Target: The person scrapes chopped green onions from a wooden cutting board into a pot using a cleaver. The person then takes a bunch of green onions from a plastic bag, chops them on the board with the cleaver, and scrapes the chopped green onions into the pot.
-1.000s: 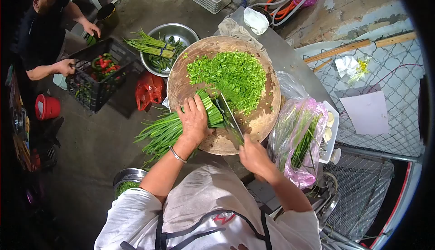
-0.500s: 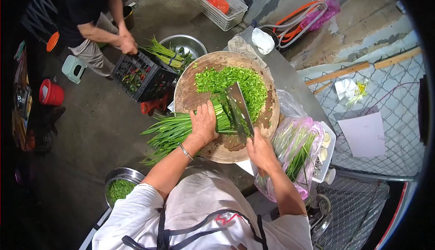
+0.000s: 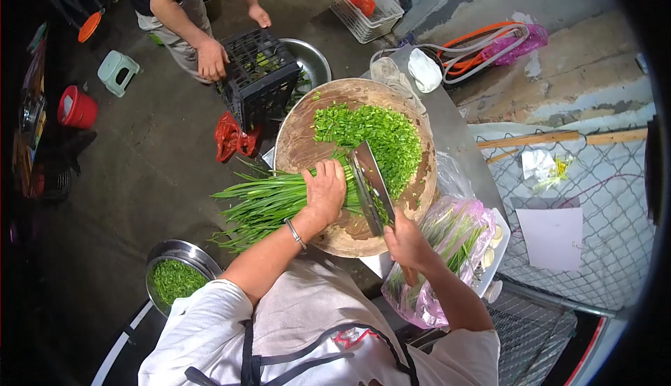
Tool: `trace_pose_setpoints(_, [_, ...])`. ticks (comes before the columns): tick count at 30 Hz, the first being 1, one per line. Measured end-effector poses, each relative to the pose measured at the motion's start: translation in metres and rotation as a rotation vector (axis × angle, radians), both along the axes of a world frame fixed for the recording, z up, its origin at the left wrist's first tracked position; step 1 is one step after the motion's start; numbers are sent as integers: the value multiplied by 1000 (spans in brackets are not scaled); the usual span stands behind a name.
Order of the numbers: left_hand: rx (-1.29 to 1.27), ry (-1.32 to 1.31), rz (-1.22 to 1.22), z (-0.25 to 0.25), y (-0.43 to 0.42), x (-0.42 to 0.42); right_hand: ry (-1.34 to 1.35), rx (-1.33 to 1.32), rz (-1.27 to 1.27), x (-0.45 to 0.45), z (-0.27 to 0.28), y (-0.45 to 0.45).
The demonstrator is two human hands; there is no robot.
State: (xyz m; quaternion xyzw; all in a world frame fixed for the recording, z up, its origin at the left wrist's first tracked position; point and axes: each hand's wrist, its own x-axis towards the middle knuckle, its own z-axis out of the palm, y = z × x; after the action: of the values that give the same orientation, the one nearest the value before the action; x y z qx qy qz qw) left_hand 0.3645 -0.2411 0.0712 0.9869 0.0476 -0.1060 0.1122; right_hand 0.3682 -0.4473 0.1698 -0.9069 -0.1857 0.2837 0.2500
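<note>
A bunch of long, flat green chives (image 3: 258,201) lies across a round wooden chopping board (image 3: 297,138), its leafy ends hanging past the left edge. My left hand (image 3: 326,190) is curled over the bunch and presses it against the board. In my right hand (image 3: 408,242) is a cleaver (image 3: 376,180), gripped by its wooden handle. The broad blade stands on edge at the cut end of the bunch, close to my left fingertips. Chopped chives (image 3: 384,134) are heaped on the board's far right part, beyond the blade.
At upper left, a co-worker's hands hold a tilted black crate (image 3: 262,75) beside a metal basin (image 3: 318,64). A pink plastic bag (image 3: 433,281) of greens lies right of the board. A metal bowl (image 3: 199,260) with chopped greens stands at lower left. A chain-link fence (image 3: 608,246) runs along the right.
The co-worker's crate has been tipped up toward the basin, and one of their hands has come off it. The cleaver remains at the bunch's cut end; my head view has shifted slightly.
</note>
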Motion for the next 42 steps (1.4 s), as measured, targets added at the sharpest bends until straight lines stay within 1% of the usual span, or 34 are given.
trace_pose_setpoints(1, [8, -18, 11, -3, 0, -1, 16, -6, -22, 3, -16, 5])
trace_pose_setpoints(2, [13, -39, 20, -9, -2, -1, -128, 60, 6, 6, -44, 10])
trace_pose_setpoints(4, [-15, -72, 35, -18, -6, 1, -157, -29, -52, 4, -73, 28])
trace_pose_setpoints(5, [-45, -76, 39, -22, -5, 0, -170, -68, -80, 4, -81, 33])
trace_pose_setpoints(8, [-106, -92, 2, -10, 6, -14, -222, 71, -157, 0, -86, 24])
trace_pose_setpoints(9, [-119, -111, -9, -3, 12, -13, -175, 44, -179, 4, -78, 22])
trace_pose_setpoints(10, [-105, -164, 30, -2, 15, -17, -127, 19, -201, 6, -68, 20])
trace_pose_setpoints(11, [-92, -145, 26, -2, 19, -16, -72, -5, -225, 6, -57, 19])
trace_pose_setpoints(12, [-83, -115, 19, -4, 20, -17, -225, 63, -116, 2, -36, 14])
trace_pose_setpoints(14, [-63, -33, 2, 0, 18, -16, -177, 16, -52, -8, 13, 10])
trace_pose_setpoints(15, [-45, -39, 10, 2, 16, -15, -157, -10, -23, -11, 24, 7])
trace_pose_setpoints(17, [-12, -48, 28, 3, 11, -16, -101, -62, 7, -18, 25, 0])
trace_pose_setpoints(19, [63, -137, 50, -20, 2, -14, -76, -79, 43, -19, 22, -1])
trace_pose_setpoints(20, [99, -181, 63, -33, -2, -13, -84, -73, 63, -16, 17, -1])
trace_pose_setpoints(22, [59, -144, 38, -18, 2, -11, -109, -73, 85, -7, 4, 2])
trace_pose_setpoints(24, [34, -131, 20, -15, 5, -10, -145, -81, 82, 3, -23, 15])
trace_pose_setpoints(27, [6, -173, 37, -31, 1, -9, -130, -84, -58, 10, -72, 45])
trace_pose_setpoints(29, [-8, -226, 52, -51, 0, -10, -163, -1, -113, 13, -87, 38])
trace_pose_setpoints(32, [-99, -161, -26, -7, 19, -23, -130, 112, -176, 14, -105, 13])
trace_pose_setpoints(34, [-89, -188, 23, -9, 26, -28, -28, 109, -226, 14, -64, 23])
trace_pose_setpoints(35, [-89, -199, 40, -10, 27, -29, -95, 69, -145, 10, -35, 24])
trace_pose_setpoints(37, [-80, -120, 49, -7, 25, -27, -224, -20, 15, 4, 7, 19])
trace_pose_setpoints(38, [-58, -97, 46, -9, 22, -24, -180, -57, 25, -1, 20, 20])
trace_pose_setpoints(40, [-25, -84, 41, -10, 17, -21, -90, -132, 48, -8, 36, 20])
trace_pose_setpoints(42, [-2, -102, 40, -10, 15, -22, -59, -129, 63, -8, 23, 12])
